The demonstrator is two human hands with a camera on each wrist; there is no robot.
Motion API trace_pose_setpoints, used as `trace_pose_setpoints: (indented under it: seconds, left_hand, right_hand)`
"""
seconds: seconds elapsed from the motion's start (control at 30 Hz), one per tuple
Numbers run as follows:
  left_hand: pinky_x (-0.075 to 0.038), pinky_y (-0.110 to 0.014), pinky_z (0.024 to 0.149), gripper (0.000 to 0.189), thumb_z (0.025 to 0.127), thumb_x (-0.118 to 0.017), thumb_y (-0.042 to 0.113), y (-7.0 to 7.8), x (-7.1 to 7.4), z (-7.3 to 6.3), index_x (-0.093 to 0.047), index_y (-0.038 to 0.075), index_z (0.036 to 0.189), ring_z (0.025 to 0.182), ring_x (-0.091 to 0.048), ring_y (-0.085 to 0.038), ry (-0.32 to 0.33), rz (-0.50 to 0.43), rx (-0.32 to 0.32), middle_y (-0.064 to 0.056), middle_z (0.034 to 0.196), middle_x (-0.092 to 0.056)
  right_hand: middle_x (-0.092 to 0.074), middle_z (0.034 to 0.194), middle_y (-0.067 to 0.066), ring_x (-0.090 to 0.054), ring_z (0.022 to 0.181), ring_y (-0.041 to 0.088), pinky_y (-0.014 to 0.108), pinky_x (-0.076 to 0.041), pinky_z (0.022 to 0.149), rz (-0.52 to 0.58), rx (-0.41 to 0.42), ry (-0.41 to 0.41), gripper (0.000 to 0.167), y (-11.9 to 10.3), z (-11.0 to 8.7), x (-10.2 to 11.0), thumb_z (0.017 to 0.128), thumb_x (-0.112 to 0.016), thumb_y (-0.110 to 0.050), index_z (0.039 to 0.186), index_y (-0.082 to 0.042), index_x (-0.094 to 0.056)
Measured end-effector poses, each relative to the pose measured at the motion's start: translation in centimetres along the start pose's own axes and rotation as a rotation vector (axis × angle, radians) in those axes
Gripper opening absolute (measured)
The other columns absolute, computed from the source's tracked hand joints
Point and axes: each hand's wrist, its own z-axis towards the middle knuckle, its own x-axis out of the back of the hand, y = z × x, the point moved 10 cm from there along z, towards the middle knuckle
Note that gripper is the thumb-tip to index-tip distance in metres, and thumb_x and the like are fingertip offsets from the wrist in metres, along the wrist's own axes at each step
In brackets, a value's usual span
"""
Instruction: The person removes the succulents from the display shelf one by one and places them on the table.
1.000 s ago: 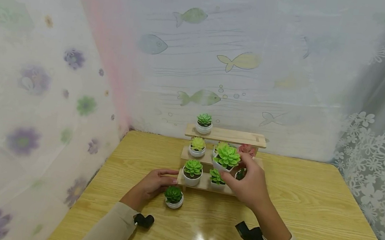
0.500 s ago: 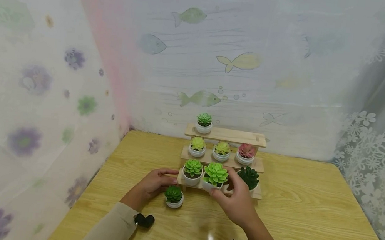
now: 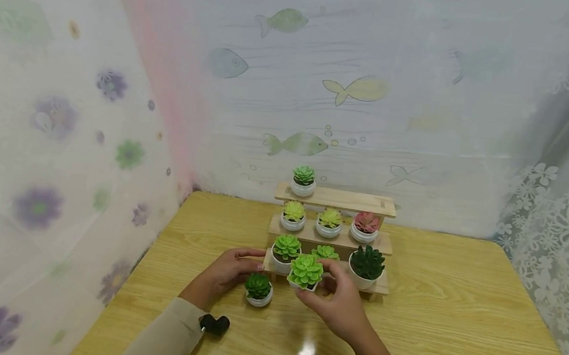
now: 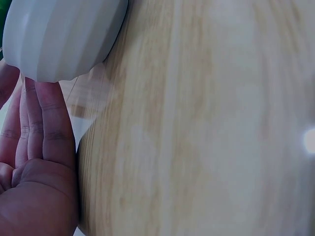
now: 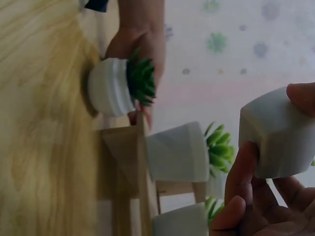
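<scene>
In the head view my right hand (image 3: 336,302) holds a bright green potted succulent (image 3: 306,270) in front of the three-tier wooden plant stand (image 3: 336,198). Its square white pot (image 5: 278,135) is pinched between fingers and thumb in the right wrist view, apart from the stand. My left hand (image 3: 224,273) holds the left end of the lowest shelf, its fingers nearly straight in the left wrist view. Close beside it on the table stands a dark green succulent (image 3: 258,289) in a round white pot (image 4: 64,37). Where the left fingertips meet the shelf is partly hidden.
The lowest shelf bears a green succulent (image 3: 286,249), another green one (image 3: 326,253) partly hidden, and a dark green one (image 3: 366,265). Two yellow-green plants and a pink one (image 3: 365,225) fill the middle tier. One succulent (image 3: 303,180) stands at the top left.
My right hand has brought the bright green succulent down, leftward and toward me, from in front of the middle tier to before the lowest shelf. My left hand has stayed at the shelf end.
</scene>
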Motion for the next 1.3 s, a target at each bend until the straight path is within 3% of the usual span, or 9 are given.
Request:
trace_pose_setpoints:
  seconds: [0.13,0.3,0.53,0.77,1.13,1.3]
  left_hand:
    - [-0.060,-0.032,0.085,0.052,0.094,-0.078,0.016,0.1,0.0,0.0,-0.063,0.010,0.143,0.100,-0.075,-0.019,0.001,0.001,0.000,-0.009,0.111,-0.078]
    - [-0.060,-0.033,0.086,0.052,0.093,-0.078,0.016,0.0,0.0,0.2,-0.063,0.010,0.143,0.100,-0.075,-0.018,-0.002,0.006,0.005,-0.009,0.111,-0.078]
    - [-0.060,-0.031,0.085,0.051,0.095,-0.077,0.014,0.2,-0.1,0.3,-0.063,0.008,0.143,0.099,-0.075,-0.017,-0.004,0.002,-0.002,-0.008,0.111,-0.078]
    - [-0.060,-0.032,0.088,0.050,0.094,-0.077,0.014,0.2,-0.2,0.1,-0.063,0.008,0.142,0.101,-0.075,-0.018,0.001,-0.005,0.001,-0.008,0.116,-0.077]
    - [-0.060,-0.032,0.087,0.051,0.094,-0.077,0.012,0.2,-0.2,-0.1,-0.062,0.006,0.143,0.099,-0.074,-0.017,0.007,-0.008,0.005,-0.009,0.115,-0.077]
    - [-0.060,-0.032,0.085,0.051,0.094,-0.077,0.013,0.0,-0.1,-0.1,-0.063,0.007,0.143,0.099,-0.075,-0.017,0.010,-0.005,0.016,-0.008,0.112,-0.078]
  right_hand:
    - [-0.070,0.112,0.007,-0.068,0.093,0.018,0.033,-0.059,0.081,-0.037,-0.012,0.005,0.055,1.2,0.1,-0.1,0.082,-0.089,-0.019,0.131,-0.015,-0.063]
    - [-0.072,0.113,-0.004,-0.068,0.101,0.013,0.045,-0.058,0.090,-0.158,0.038,0.018,0.056,1.7,0.2,-0.3,0.078,-0.091,-0.021,0.128,-0.021,-0.066]
    - [-0.068,0.113,-0.008,-0.065,0.096,0.017,0.039,-0.058,0.081,-0.321,0.082,-0.010,0.056,2.5,0.4,-1.0,0.075,-0.093,-0.022,0.126,-0.019,-0.071]
    - [-0.069,0.103,-0.001,-0.067,0.091,0.025,0.033,-0.058,0.070,-0.350,0.066,-0.055,0.056,3.5,0.4,-1.9,0.074,-0.091,-0.018,0.126,-0.013,-0.070]
    - [-0.070,0.085,-0.005,-0.066,0.070,0.007,0.025,-0.054,0.066,-0.396,0.063,-0.143,0.048,5.3,1.1,-3.3,0.074,-0.094,-0.027,0.115,-0.021,-0.069]
    - [-0.066,0.087,-0.007,-0.062,0.071,0.009,0.024,-0.049,0.063,-0.461,0.071,-0.143,0.047,5.7,1.5,-3.7,0.074,-0.093,-0.036,0.114,-0.024,-0.071]
